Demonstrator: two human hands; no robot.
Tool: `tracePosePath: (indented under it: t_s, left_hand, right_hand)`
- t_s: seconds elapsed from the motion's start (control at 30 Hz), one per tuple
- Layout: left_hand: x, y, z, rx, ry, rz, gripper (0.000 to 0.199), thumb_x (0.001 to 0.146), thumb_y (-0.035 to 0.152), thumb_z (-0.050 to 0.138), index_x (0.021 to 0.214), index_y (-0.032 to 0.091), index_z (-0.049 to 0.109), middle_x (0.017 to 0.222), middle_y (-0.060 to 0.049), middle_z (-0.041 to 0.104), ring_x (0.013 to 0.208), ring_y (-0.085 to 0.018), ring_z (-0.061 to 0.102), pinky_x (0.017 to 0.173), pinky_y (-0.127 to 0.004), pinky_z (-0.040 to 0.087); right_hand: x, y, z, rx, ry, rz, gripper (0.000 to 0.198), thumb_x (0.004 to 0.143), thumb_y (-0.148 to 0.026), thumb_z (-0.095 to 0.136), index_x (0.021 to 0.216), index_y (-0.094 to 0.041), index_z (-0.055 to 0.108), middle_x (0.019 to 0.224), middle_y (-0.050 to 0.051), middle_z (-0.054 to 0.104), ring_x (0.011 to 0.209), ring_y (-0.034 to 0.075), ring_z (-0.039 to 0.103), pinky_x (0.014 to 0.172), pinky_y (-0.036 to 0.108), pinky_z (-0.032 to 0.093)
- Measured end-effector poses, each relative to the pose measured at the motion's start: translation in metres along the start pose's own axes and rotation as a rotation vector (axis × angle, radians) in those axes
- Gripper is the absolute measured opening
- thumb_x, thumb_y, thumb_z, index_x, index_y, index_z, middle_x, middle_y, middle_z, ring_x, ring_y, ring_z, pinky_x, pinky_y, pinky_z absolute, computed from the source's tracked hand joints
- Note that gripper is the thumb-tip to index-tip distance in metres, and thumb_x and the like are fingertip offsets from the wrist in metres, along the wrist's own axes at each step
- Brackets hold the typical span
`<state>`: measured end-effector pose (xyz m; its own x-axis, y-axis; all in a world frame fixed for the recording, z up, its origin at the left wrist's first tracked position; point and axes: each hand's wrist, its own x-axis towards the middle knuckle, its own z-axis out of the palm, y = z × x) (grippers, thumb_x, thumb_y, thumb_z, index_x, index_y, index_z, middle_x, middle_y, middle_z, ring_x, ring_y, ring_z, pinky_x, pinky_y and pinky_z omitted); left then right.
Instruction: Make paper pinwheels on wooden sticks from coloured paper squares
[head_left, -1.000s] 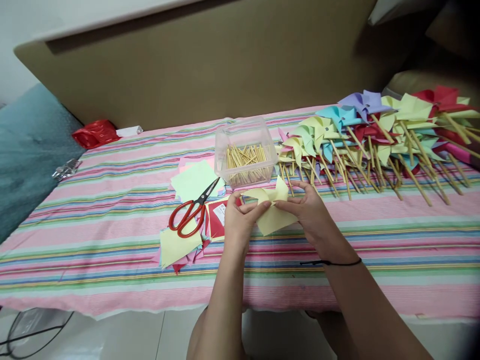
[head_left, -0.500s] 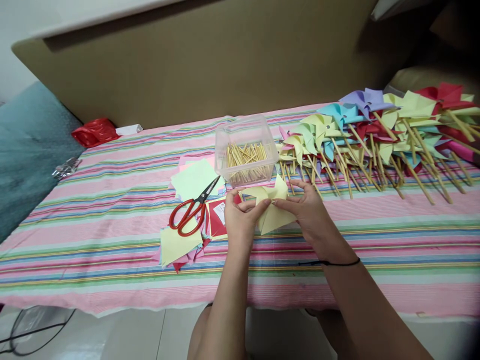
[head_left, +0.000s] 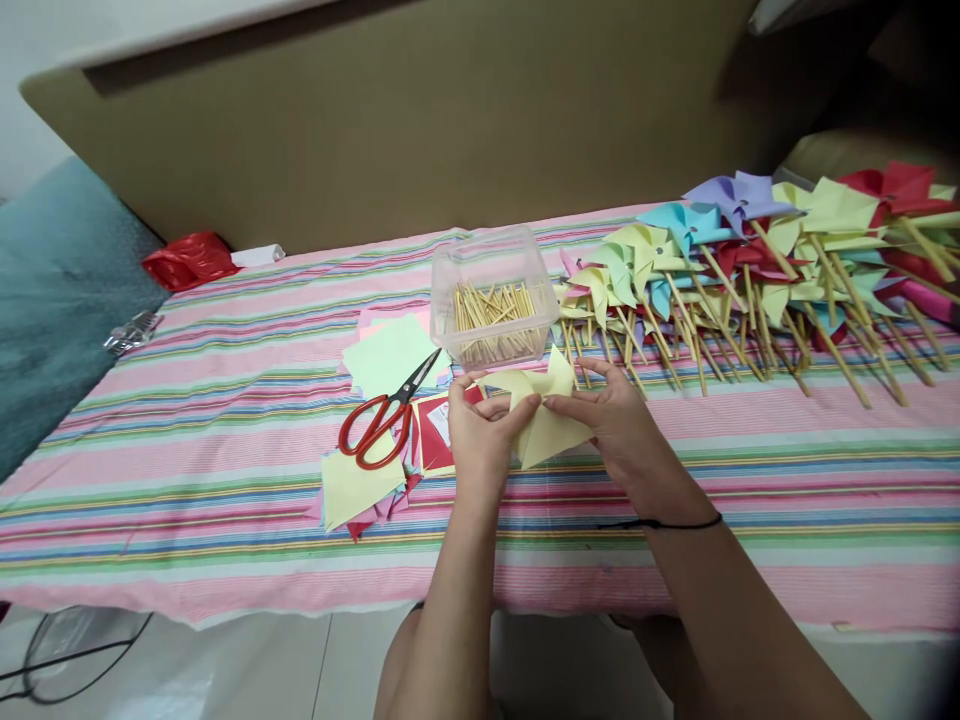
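A pale yellow paper pinwheel [head_left: 553, 435], partly folded, is held between both hands above the striped cloth. My left hand [head_left: 484, 430] pinches its left side, thumb pressed near the middle. My right hand [head_left: 611, 412] grips the right side, its thumb meeting the folds at the centre. No stick shows on this pinwheel. Beside my left hand lies a red square with a white label [head_left: 435, 432]. Red-handled scissors [head_left: 388, 412] rest on the paper sheets to the left, blades pointing up and right.
Behind the hands stands a clear plastic box [head_left: 491, 262] of short wooden sticks [head_left: 495, 320]. Finished pinwheels [head_left: 739, 200] on sticks are heaped at the right. Pale green sheets [head_left: 390, 350] and yellow squares [head_left: 364, 488] lie left. A red plastic bag [head_left: 189, 262] sits far left.
Both hands keep their pinch on the yellow paper, with barely any movement. The view has shifted very slightly.
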<state>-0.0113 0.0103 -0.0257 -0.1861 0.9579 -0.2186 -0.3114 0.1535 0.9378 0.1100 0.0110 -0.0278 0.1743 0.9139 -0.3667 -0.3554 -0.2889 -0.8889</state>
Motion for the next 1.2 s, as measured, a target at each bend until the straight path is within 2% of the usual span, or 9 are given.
tracePosePath:
  t_s: [0.23,0.47,0.63,0.87,1.07,1.2]
  left_hand:
    - [0.000,0.000,0.001,0.000,0.015,0.008,0.065,0.056,0.022,0.081,0.105,0.022,0.039,0.063,0.001,0.069,0.055,-0.019,0.067,0.058,-0.029,0.051]
    - [0.002,0.000,0.000,-0.016,0.104,-0.026,0.070,0.051,0.020,0.082,0.105,0.020,0.037,0.060,0.003,0.067,0.053,-0.018,0.066,0.056,-0.028,0.051]
    - [0.002,0.000,0.001,-0.018,0.075,-0.013,0.067,0.053,0.020,0.081,0.103,0.020,0.037,0.060,0.003,0.067,0.050,-0.016,0.063,0.054,-0.027,0.050]
    - [0.003,-0.002,-0.001,-0.002,-0.007,-0.046,0.067,0.053,0.023,0.081,0.104,0.021,0.037,0.057,0.007,0.061,0.050,-0.014,0.061,0.052,-0.025,0.047]
    - [0.006,-0.003,-0.009,0.144,-0.067,-0.046,0.065,0.053,0.024,0.080,0.103,0.021,0.038,0.050,0.011,0.052,0.043,-0.010,0.051,0.048,-0.019,0.038]
    - [0.006,-0.002,-0.009,0.178,-0.044,-0.040,0.064,0.052,0.023,0.079,0.102,0.020,0.040,0.046,0.012,0.051,0.042,-0.010,0.050,0.048,-0.020,0.039]
  right_hand:
    - [0.000,-0.001,0.000,-0.002,-0.009,0.006,0.092,0.051,-0.024,0.085,0.130,-0.019,0.039,0.072,0.002,0.072,0.059,0.020,0.066,0.048,0.026,0.050]
    - [0.002,-0.007,-0.005,-0.030,-0.086,-0.008,0.096,0.053,-0.025,0.083,0.136,-0.016,0.036,0.070,0.002,0.072,0.062,0.021,0.067,0.051,0.027,0.051]
    - [0.000,-0.004,-0.002,-0.033,-0.076,-0.042,0.102,0.051,-0.026,0.085,0.138,-0.018,0.031,0.075,0.003,0.074,0.064,0.022,0.068,0.051,0.029,0.052]
    - [0.007,0.000,-0.006,-0.072,-0.050,-0.048,0.108,0.046,-0.028,0.087,0.137,-0.018,0.030,0.069,0.003,0.073,0.064,0.026,0.070,0.053,0.033,0.054]
    - [0.006,0.001,-0.010,-0.159,-0.055,-0.094,0.099,0.049,-0.028,0.086,0.133,-0.019,0.034,0.065,0.002,0.072,0.059,0.025,0.069,0.053,0.033,0.053]
    - [0.006,0.003,-0.010,-0.170,-0.085,-0.097,0.095,0.052,-0.027,0.085,0.132,-0.019,0.034,0.067,0.003,0.073,0.061,0.025,0.069,0.056,0.034,0.053]
